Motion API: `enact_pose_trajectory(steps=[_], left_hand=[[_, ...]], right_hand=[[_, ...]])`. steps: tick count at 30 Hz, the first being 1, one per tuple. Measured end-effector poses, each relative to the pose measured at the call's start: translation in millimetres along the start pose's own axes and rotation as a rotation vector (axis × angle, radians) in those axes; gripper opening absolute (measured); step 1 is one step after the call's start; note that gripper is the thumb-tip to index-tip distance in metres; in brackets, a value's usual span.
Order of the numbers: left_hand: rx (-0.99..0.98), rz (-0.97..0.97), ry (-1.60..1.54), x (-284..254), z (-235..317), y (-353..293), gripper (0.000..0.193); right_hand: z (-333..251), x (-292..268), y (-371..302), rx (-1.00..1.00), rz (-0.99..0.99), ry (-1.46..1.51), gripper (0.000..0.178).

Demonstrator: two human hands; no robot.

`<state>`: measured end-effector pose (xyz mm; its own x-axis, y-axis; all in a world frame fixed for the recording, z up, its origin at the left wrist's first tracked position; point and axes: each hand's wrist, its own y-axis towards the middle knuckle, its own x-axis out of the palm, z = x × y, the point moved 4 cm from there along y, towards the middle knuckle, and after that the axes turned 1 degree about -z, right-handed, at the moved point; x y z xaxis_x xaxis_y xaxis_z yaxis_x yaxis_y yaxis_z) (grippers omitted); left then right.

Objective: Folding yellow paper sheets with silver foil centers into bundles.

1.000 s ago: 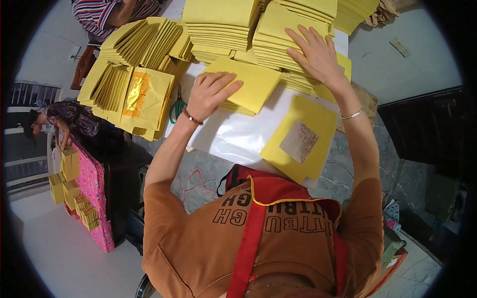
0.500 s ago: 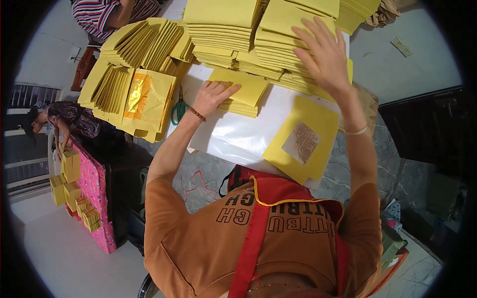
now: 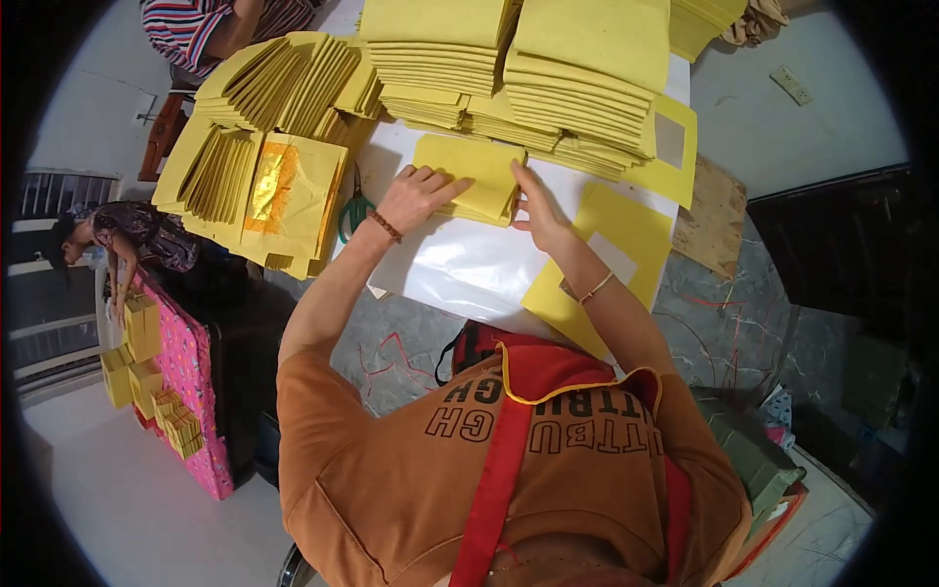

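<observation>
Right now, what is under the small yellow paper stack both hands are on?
The small yellow paper stack lies on a glossy white sheet. What the sheet covers is hidden. Left hand and right hand rest on it.

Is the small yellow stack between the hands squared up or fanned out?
Roughly squared: the small stack lies flat on the white sheet, edges nearly aligned, left hand and right hand pressing its sides.
</observation>
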<state>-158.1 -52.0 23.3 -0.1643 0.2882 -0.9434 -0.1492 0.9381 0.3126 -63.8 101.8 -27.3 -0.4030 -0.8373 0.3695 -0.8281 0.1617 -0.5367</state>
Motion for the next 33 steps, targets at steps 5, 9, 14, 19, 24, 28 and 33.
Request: enact_pose_trajectory(steps=[5, 9, 14, 19, 24, 28, 33], left_hand=[[0.016, 0.043, 0.102, -4, -4, 17, 0.043], [-0.043, 0.050, 0.130, 21, -2, 7, 0.041], [-0.096, -0.082, -0.084, 25, 0, 1, 0.044], [-0.721, -0.020, -0.489, 39, -51, -12, 0.057], [-1.056, -0.135, -0.934, 98, -58, -46, 0.069], [-1.183, -0.183, -0.862, 103, -57, -57, 0.072], [-1.395, -0.365, -1.188, 62, -32, -39, 0.065]], right_hand=[[-12, 16, -7, -0.097, 0.085, -0.093, 0.066], [-3, 14, 3, -0.088, 0.116, -0.087, 0.062], [12, -3, 28, -0.264, 0.172, -0.332, 0.060], [25, -13, 40, -0.310, 0.383, -0.653, 0.060], [25, -11, 47, -0.170, 0.248, -0.351, 0.052], [23, -6, 41, -0.182, 0.266, -0.399, 0.050], [23, -26, 35, -0.257, 0.196, -0.368, 0.054]])
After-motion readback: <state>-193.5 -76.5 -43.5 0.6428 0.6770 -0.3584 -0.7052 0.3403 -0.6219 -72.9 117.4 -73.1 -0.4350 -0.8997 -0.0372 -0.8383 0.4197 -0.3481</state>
